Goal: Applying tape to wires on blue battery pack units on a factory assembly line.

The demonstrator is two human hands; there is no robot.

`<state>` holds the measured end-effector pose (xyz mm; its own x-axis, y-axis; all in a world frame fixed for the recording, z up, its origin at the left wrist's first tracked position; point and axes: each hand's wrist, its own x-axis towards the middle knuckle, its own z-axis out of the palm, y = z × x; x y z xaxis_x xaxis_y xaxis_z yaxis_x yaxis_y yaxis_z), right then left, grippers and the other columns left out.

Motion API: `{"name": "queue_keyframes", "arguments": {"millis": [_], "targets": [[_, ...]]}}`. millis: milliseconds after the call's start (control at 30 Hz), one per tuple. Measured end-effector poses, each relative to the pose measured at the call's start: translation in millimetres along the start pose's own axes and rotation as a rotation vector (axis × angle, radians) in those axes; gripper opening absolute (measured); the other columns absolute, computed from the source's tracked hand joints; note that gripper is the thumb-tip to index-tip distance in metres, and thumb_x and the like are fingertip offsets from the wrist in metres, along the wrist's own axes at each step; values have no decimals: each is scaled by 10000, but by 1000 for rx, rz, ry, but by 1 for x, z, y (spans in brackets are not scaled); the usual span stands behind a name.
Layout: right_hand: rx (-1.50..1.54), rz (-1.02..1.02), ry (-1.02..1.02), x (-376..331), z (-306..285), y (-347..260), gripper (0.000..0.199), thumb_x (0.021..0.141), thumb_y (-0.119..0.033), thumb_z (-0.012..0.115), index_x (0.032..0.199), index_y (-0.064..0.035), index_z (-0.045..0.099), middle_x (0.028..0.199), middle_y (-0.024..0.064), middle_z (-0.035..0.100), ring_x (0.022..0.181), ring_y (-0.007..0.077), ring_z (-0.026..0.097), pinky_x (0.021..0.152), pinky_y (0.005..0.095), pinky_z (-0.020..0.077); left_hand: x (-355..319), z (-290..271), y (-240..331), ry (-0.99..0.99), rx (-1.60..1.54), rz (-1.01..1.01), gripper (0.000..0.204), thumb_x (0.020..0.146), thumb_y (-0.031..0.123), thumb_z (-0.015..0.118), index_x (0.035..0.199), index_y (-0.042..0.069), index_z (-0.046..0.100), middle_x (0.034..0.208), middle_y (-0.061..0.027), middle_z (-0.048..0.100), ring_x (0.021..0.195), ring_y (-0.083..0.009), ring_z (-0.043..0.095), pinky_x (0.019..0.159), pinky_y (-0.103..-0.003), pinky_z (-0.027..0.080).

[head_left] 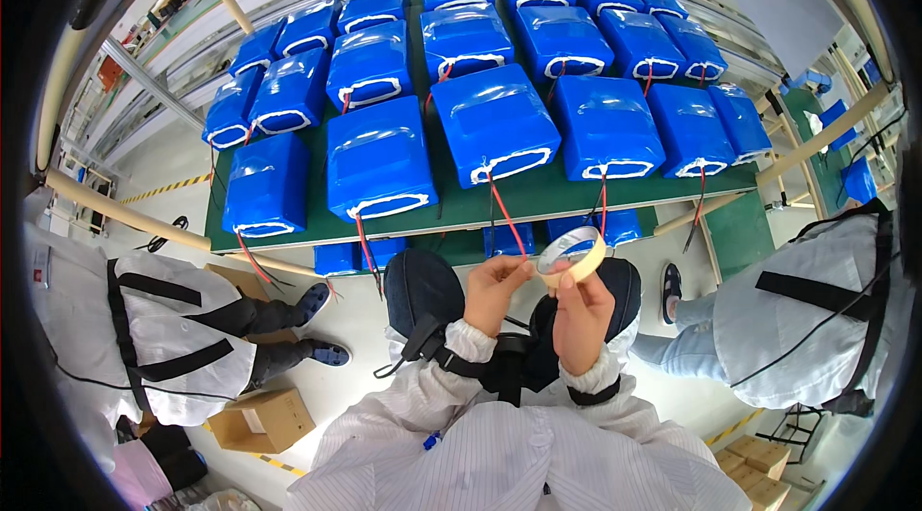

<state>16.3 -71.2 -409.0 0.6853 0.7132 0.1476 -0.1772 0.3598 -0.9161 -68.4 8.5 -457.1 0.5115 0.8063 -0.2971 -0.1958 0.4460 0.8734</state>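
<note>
My right hand [583,317] grips a roll of pale yellow tape [588,265] between thumb and fingers, tilted so its hollow core shows. Beside it, my left hand [497,292] is closed in a pinch, fingertips right at the roll's left edge. A red wire [510,217] runs down to those fingertips from the nearest blue-wrapped battery pack [495,122]. Whether the pinch holds the wire, the tape's end or both is hidden. That pack stands on a green-topped table [451,214], its end edged in white.
Several more blue packs [381,154] fill the table in rows, wires hanging over its front edge. More packs [506,240] sit on a lower level. A person in a white coat stands at left [182,319], another at right [816,300]. A cardboard box [279,422] lies on the floor.
</note>
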Motion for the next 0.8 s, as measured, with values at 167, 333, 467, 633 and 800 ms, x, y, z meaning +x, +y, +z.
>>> {"name": "queue_keyframes", "arguments": {"millis": [167, 333, 467, 633, 800], "targets": [[163, -10, 70, -4, 0, -10, 180, 920, -118, 561, 1013, 33, 593, 888, 65, 607, 718, 106, 485, 662, 230, 390, 7, 9, 3, -61, 125, 26, 137, 853, 122, 667, 894, -9, 656, 834, -27, 656, 767, -64, 575, 703, -190, 428], [-140, -31, -10, -3, -2, -14, 199, 903, -86, 590, 1073, 13, 612, 983, 52, 619, 771, 77, 501, 680, 218, 404, 9, 8, 5, -90, 29, -18, 148, 853, 131, 671, 938, 9, 670, 823, -17, 653, 728, -61, 562, 656, -214, 432], [-234, -36, -68, -6, 0, -13, 242, 905, -72, 580, 1130, 19, 594, 1006, 82, 622, 745, 71, 521, 620, 210, 421, 3, -4, 6, -71, -84, -65, 158, 864, 137, 665, 973, 23, 666, 898, -12, 649, 796, -56, 548, 686, -231, 435], [127, 132, -30, 3, -8, -17, 275, 904, -81, 575, 1166, 3, 574, 1003, 85, 646, 612, 50, 481, 545, 167, 379, 1, -23, 31, 97, 760, 766, 215, 848, 61, 615, 1056, 95, 658, 1061, -76, 614, 864, -158, 547, 753, -244, 421], [223, 107, -95, 13, -12, -30, 248, 909, -82, 556, 1129, 30, 574, 989, 107, 655, 660, 77, 504, 610, 199, 402, 29, -14, 69, -284, 1364, 1098, 268, 738, 70, 652, 976, 187, 693, 1065, 17, 621, 1115, -216, 530, 905, -393, 343]]}}
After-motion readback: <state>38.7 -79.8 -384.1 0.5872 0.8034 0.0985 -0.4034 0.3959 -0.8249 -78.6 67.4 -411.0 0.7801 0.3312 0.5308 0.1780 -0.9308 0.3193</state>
